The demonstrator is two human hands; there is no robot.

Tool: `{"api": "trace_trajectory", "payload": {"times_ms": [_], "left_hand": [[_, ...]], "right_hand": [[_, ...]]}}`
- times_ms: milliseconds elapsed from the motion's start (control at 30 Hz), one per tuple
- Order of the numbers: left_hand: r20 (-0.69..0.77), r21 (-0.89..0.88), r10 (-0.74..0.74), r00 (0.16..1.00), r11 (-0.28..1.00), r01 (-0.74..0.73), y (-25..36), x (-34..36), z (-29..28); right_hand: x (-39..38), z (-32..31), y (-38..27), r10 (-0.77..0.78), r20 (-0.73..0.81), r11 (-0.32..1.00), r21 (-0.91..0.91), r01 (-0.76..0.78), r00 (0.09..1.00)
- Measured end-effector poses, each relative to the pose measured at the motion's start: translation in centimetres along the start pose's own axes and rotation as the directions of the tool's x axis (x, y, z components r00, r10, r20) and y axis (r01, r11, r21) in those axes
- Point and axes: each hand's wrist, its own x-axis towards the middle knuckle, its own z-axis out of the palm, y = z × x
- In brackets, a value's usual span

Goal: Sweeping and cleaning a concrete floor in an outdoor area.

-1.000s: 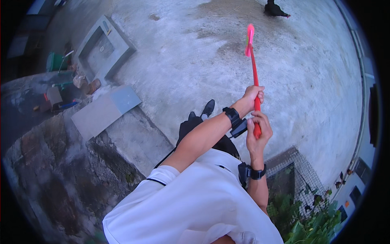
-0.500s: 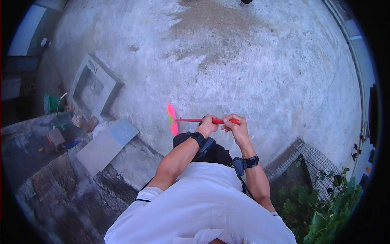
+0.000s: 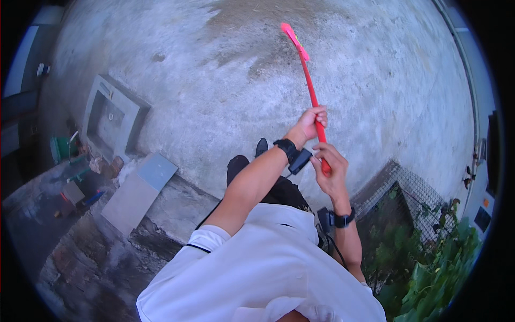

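Observation:
A broom with a red handle (image 3: 310, 83) stretches ahead of me over the concrete ground. Its pink head (image 3: 295, 41), with a bit of yellow-green, is at the far end, by the brown dirt patch. My left hand (image 3: 311, 122) is wrapped round the lower half of the handle. Nearer to my body, my right hand (image 3: 333, 170) holds the handle's end, with its fingers curled loosely about it. Whether the bristles touch the ground I cannot tell.
At the left sits a square concrete basin (image 3: 138, 119), with a pale flat slab (image 3: 126, 206) nearer to me. Wire mesh (image 3: 413, 198) and green leaves (image 3: 440, 273) border the right side. A dark brown dirt patch (image 3: 247, 19) lies far ahead.
The broom has swung from pointing left, close to my legs, to pointing far ahead. My left hand has moved forward and right; my right hand has shifted slightly right and nearer to me.

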Motion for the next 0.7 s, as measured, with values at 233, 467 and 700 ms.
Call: {"api": "trace_trajectory", "payload": {"times_ms": [233,467,700], "left_hand": [[-0.269,-0.084,-0.030,0.963,0.996,0.007,-9.5,-1.0,1.9],[-0.620,0.234,-0.189,0.761,0.882,0.409,-11.2,-4.7,0.9],[-0.178,0.637,-0.265,0.948,0.703,0.317,0.9,0.9,1.0]], "right_hand": [[-3.0,-6.8,-2.4,0.340,-0.213,0.920,0.278,-0.277,0.916],[-2.4,-3.6,-0.9,0.579,-0.333,0.815,0.244,-0.526,0.744],[7.8,2.0,3.5,0.571,-0.385,0.807,0.426,-0.410,0.725]]}}
